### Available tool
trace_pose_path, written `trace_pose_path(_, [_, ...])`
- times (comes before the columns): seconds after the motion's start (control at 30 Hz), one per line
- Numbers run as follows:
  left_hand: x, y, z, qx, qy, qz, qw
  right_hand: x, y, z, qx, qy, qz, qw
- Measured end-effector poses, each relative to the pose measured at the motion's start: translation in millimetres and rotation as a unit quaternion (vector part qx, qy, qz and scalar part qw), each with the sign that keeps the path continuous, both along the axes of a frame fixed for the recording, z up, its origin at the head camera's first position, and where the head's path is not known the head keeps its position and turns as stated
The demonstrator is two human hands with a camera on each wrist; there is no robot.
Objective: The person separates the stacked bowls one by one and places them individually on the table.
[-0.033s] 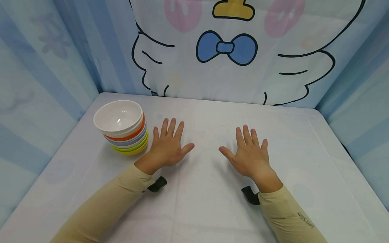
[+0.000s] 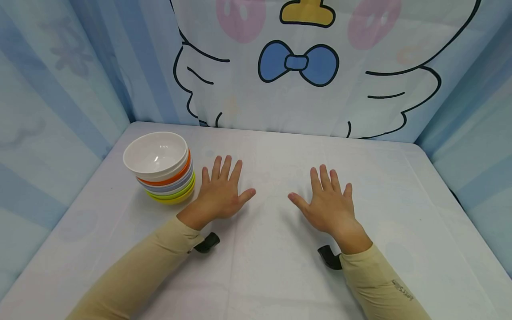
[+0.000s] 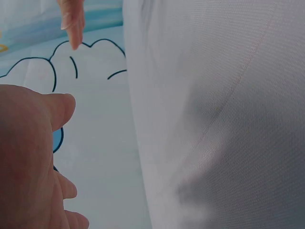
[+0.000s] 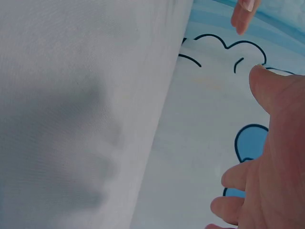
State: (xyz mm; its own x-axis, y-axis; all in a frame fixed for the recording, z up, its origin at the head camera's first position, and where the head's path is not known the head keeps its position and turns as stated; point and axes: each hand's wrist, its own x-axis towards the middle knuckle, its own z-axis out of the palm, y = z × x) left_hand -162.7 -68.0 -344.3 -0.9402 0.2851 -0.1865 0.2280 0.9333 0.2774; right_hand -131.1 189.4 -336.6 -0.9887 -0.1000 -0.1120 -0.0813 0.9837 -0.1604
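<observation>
Ready pose, no grasp made; bowl stack (image 2: 166,175) untouched.
Left hand (image 2: 222,191) and right hand (image 2: 330,202) hover over the table (image 2: 272,271), fingers extended and spread, grasping nothing. Stack stands at the table's left, just beside the left hand's little-finger side, white bowl (image 2: 157,153) on top. Reads as pre-grasp step; next move probably calls for the left hand to reach outward to that top bowl.

1. White tbl (image 2: 272,280), cloth-covered, faint seam (image 2: 230,275) near mid.
2. Back curtain (image 2: 280,109): cartoon print w/ blue bow tie (image 2: 297,62), pink ovals (image 2: 241,26).
3. Pale blue curtains (image 2: 24,178) L & R; blurry motif (image 2: 72,55) on L, poss. a flower.
4. Light even, shadows soft.
</observation>
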Motion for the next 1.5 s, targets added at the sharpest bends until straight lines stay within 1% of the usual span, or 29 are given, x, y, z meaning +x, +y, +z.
trace_pose_path(0.27, [-0.5, -0.6, -0.5, 0.0, 0.003, 0.002, 1.0, -0.9, -0.2, -0.4, 0.0, -0.004, 0.002, 1.0])
trace_pose_path(0.37, [-0.4, -1.1, -0.3, 0.008, 0.014, 0.001, 0.9999, -1.3, -0.1, 0.5, -0.006, 0.002, 0.001, 1.0])
trace_pose_path(0.53, [1.2, -2.8, 3.0, 0.043, 0.05, -0.012, 0.9977, -2.2, 0.8, 4.7, -0.028, 0.024, 0.003, 0.999])
trace_pose_path(0.67, [4.4, -5.0, 8.4, 0.087, 0.08, -0.036, 0.9923, -2.4, 0.4, 8.0, -0.056, 0.036, 0.01, 0.998])
trace_pose_path(0.77, [7.8, -7.5, 13.4, 0.133, 0.109, -0.068, 0.9828, -2.4, -0.4, 9.0, -0.077, 0.047, 0.026, 0.996])
trace_pose_path(0.83, [10.5, -8.9, 17.0, 0.161, 0.13, -0.091, 0.974, -2.0, -1.0, 9.3, -0.096, 0.054, 0.039, 0.993])
trace_pose_path(0.93, [15.6, -11.7, 23.6, 0.191, 0.159, -0.12, 0.9611, -1.3, -1.7, 9.4, -0.127, 0.059, 0.055, 0.989])
trace_pose_path(1.03, [20.3, -14.6, 30.3, 0.221, 0.177, -0.144, 0.9482, -0.2, -4.0, 10.9, -0.162, 0.055, 0.057, 0.984])
trace_pose_path(1.1, [23.0, -17.5, 34.6, 0.243, 0.188, -0.156, 0.9388, 0.4, -6.0, 11.8, -0.181, 0.054, 0.057, 0.98])
trace_pose_path(1.2, [25.6, -23.6, 39.8, 0.275, 0.213, -0.176, 0.9211, 1.6, -9.7, 13.5, -0.206, 0.051, 0.06, 0.975])
trace_pose_path(1.27, [27.3, -28.6, 43.6, 0.29, 0.23, -0.186, 0.9102, 2.5, -12.2, 14.5, -0.219, 0.051, 0.065, 0.972])
trace_pose_path(1.33, [28.8, -34.1, 47.8, 0.303, 0.242, -0.193, 0.9014, 3.5, -15.1, 15.7, -0.234, 0.051, 0.071, 0.968])
trace_pose_path(1.43, [31.3, -43.2, 54.6, 0.315, 0.254, -0.193, 0.8939, 4.6, -19.4, 17.0, -0.255, 0.05, 0.082, 0.962])
trace_pose_path(1.5, [32.7, -50.4, 58.8, 0.32, 0.269, -0.194, 0.8874, 5.1, -22.6, 17.5, -0.27, 0.049, 0.09, 0.957])
